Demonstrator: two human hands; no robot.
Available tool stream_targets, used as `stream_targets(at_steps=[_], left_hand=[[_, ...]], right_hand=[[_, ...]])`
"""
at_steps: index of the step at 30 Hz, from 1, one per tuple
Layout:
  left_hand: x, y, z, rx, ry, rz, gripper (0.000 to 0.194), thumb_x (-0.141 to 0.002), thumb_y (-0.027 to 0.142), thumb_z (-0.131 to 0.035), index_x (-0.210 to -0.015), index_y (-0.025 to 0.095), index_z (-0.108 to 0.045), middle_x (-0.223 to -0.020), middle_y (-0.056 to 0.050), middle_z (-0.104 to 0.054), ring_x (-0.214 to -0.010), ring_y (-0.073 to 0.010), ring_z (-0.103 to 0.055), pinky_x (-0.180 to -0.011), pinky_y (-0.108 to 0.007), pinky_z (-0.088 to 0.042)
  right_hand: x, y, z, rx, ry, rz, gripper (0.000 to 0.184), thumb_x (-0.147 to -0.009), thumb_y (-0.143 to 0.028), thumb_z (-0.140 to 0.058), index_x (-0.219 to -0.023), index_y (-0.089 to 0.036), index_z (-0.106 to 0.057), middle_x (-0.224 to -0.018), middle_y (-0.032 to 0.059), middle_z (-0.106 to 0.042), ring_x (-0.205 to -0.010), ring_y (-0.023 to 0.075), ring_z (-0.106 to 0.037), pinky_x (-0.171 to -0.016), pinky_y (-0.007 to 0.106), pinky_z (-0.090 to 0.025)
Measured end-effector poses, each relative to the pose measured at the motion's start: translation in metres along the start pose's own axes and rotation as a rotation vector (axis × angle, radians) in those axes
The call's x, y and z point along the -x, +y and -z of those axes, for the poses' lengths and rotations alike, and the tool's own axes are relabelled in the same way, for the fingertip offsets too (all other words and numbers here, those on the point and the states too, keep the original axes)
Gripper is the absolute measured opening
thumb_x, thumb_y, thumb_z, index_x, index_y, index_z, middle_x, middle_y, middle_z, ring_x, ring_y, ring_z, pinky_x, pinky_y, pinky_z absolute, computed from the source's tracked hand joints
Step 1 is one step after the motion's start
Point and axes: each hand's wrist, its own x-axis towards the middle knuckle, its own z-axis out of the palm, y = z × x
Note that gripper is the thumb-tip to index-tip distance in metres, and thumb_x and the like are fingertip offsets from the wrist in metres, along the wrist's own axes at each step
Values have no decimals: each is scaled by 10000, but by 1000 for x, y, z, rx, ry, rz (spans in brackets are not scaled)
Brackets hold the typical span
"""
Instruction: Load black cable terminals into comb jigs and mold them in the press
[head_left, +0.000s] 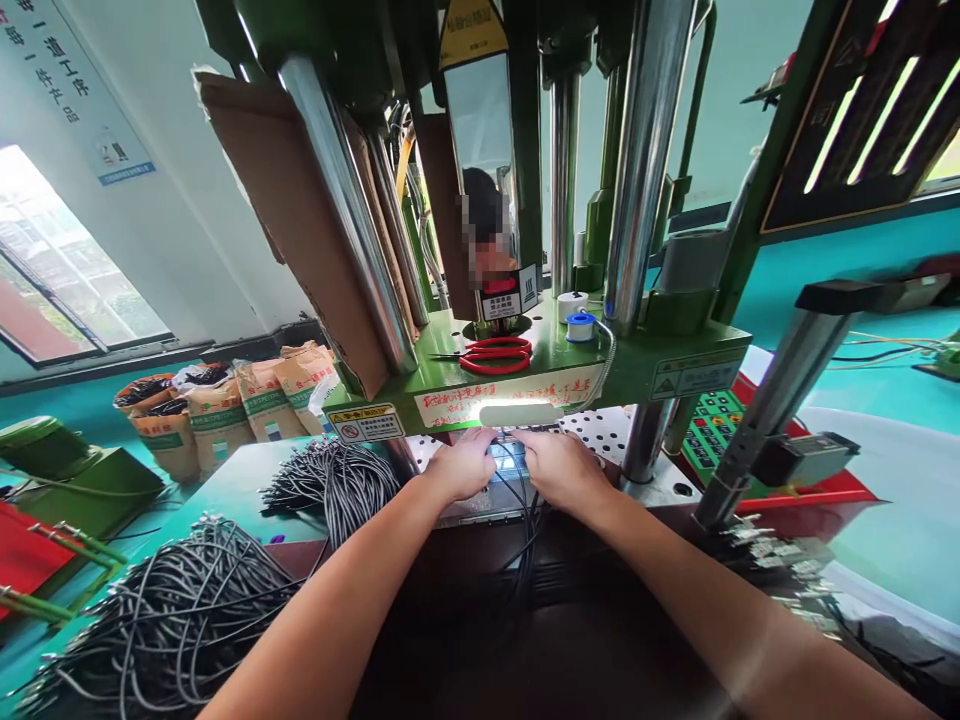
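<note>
Both hands reach under the green press at a lit metal mould (511, 462). My left hand (459, 466) is closed, its fingers curled at the mould's left side. Across from it, my right hand (564, 466) has its index finger stretched toward the mould, with the other fingers bent and partly hidden. What either set of fingertips grips is too small to make out. Several thin black cables (529, 530) run from the mould between my hands and hang toward me over the dark front edge.
Bundled grey-black cables (187, 610) lie at the left, with another bundle (337, 490) behind. Red-handled scissors (495, 354) and a blue-white spool (580, 326) rest on the press plate (637, 350). Steel columns (646, 170) flank it. A control panel (712, 430) stands right.
</note>
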Motion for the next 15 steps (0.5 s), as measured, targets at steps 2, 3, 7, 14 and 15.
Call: stream_targets(at_steps=[2,3,7,14,15], left_hand=[[0,2,0,6,16,14,454,-850,240,-412,-1297,184,-472,-1322,-80,-519,-1227,-219,-457,-1073,-380,-301],[0,3,-1,9,28,23,442,-863,256,-402,-1291,178,-479,-1319,-82,-522,-1230,-218,-453,-1070,-373,-304],[0,9,-3,16,78,82,418,-896,310,-371,-1263,161,-505,-1293,-94,-544,-1221,-218,-455,-1051,-358,-325],[0,6,1,9,84,168,421,-855,335,-439,-1252,221,-524,-1278,-68,-561,-1169,-238,-503,-1005,-372,-369],[1,5,2,6,85,169,421,-860,350,-434,-1247,217,-528,-1278,-70,-562,-1173,-241,-500,-1008,-372,-365]], right_hand=[[0,1,1,10,-9,-4,399,-840,-170,-366,-1103,-234,-660,-997,80,-717,-909,228,-663,-783,306,-451],[1,1,2,13,-14,-7,388,-841,-172,-368,-1083,-235,-665,-996,76,-718,-906,224,-662,-779,302,-448],[0,2,4,18,-35,-19,359,-847,-174,-365,-1014,-234,-676,-999,72,-714,-902,229,-655,-775,307,-433],[-1,4,4,22,-69,-7,361,-846,-179,-381,-1064,-219,-666,-956,86,-719,-863,239,-657,-759,322,-424],[-1,4,3,22,-69,-4,368,-847,-178,-383,-1086,-223,-659,-952,84,-720,-857,237,-658,-764,324,-423]])
